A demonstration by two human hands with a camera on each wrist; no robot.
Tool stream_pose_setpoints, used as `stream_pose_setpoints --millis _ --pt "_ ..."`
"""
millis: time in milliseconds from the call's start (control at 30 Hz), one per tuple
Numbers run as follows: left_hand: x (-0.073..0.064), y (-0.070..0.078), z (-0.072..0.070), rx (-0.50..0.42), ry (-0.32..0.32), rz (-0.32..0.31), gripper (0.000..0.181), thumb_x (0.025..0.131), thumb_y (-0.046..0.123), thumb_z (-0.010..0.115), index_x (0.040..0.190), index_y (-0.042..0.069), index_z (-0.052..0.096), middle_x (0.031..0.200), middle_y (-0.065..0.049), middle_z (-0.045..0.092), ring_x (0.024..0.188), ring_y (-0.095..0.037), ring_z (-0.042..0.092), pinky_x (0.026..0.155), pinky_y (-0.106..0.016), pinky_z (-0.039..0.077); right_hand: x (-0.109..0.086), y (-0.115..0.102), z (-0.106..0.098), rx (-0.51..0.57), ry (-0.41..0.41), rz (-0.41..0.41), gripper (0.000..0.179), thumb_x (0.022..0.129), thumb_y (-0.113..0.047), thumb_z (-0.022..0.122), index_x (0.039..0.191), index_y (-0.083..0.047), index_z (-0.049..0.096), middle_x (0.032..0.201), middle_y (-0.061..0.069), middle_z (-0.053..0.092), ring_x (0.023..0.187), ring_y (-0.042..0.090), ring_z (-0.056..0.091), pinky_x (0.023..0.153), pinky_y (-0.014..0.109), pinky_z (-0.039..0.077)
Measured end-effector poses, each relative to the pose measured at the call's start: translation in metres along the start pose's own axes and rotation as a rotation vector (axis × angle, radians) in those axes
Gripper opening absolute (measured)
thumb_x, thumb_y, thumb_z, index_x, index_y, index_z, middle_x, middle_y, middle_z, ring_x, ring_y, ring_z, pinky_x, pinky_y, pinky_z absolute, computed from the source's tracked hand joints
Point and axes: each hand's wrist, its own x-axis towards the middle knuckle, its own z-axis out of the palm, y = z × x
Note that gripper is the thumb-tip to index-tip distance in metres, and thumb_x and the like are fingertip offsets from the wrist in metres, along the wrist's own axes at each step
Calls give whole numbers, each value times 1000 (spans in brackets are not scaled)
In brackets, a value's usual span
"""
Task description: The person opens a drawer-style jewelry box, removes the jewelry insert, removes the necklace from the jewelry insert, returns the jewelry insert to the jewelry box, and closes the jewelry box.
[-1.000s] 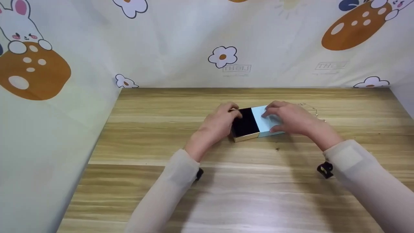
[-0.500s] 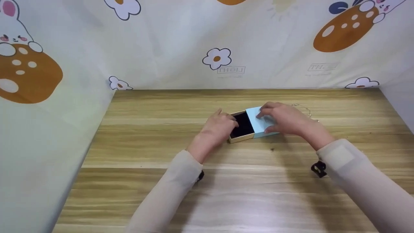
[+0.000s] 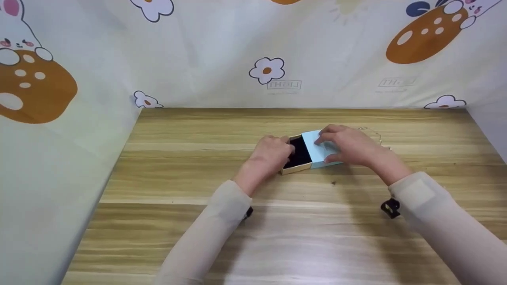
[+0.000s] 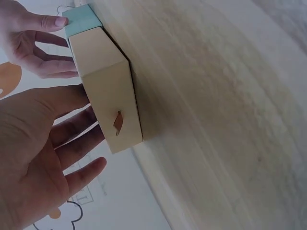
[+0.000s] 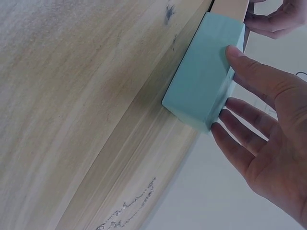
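A small drawer-style jewelry box lies on the table, its light blue sleeve [image 3: 311, 147] partly slid off a cream drawer [image 3: 297, 169] with a black inside. My right hand [image 3: 350, 145] grips the sleeve, thumb on the near side and fingers over the top. My left hand [image 3: 269, 155] reaches over the drawer's left end, its fingertips down in the black interior and hidden in the left wrist view. A brown pull tab [image 4: 118, 123] shows on the drawer's end face. Beyond my right hand lies a thin silvery chain [image 5: 123, 207].
The wood-grain table [image 3: 190, 229] carries the box and chain. A pale cloth wall [image 3: 214, 59] printed with flowers and rabbits stands behind it and on the left side.
The left hand has shifted, its fingers now bent down deeper into the drawer. The right hand keeps its hold on the sleeve. The camera view has shifted slightly.
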Motion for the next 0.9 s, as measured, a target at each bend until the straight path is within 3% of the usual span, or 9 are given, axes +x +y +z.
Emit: stream_pose_setpoints --millis 167,300,400,500,700,900 --pt "-9 -10 -1 -197 81 20 33 100 14 55 131 22 66 133 0 65 127 -20 59 114 -40 43 0 1 -1 -2 -3 9 47 79 -21 84 121 -9 69 132 16 60 121 36 58 101 54 49" --pt "-17 -16 0 -309 142 -88 42 96 29 65 136 16 60 139 -3 59 131 -23 55 110 -39 46 0 2 -1 -5 4 5 46 78 -20 84 120 -8 70 131 17 61 120 37 59 101 54 49" --pt "-21 -15 1 -352 99 -186 67 88 46 73 141 10 54 144 -6 54 132 -26 53 108 -40 48 0 2 -1 1 7 3 45 78 -21 84 120 -9 71 133 18 59 120 42 57 101 56 48" --pt "-22 -11 1 -375 40 -243 77 84 50 75 142 6 51 146 -9 52 129 -28 56 106 -41 49 -1 2 0 18 -1 21 45 80 -23 83 122 -12 70 140 20 54 123 48 52 103 60 44" --pt "-20 -5 -2 -383 28 -242 77 84 40 79 145 3 47 144 -13 53 128 -31 57 107 -42 49 -4 4 -2 66 -39 79 46 83 -23 81 127 -14 68 151 23 45 136 50 42 112 64 34" --pt "-16 -5 -2 -377 17 -229 79 83 38 80 145 2 47 143 -13 55 126 -30 58 106 -41 49 -1 2 -3 63 -57 86 47 82 -25 81 126 -15 69 149 23 46 134 49 45 110 62 38"
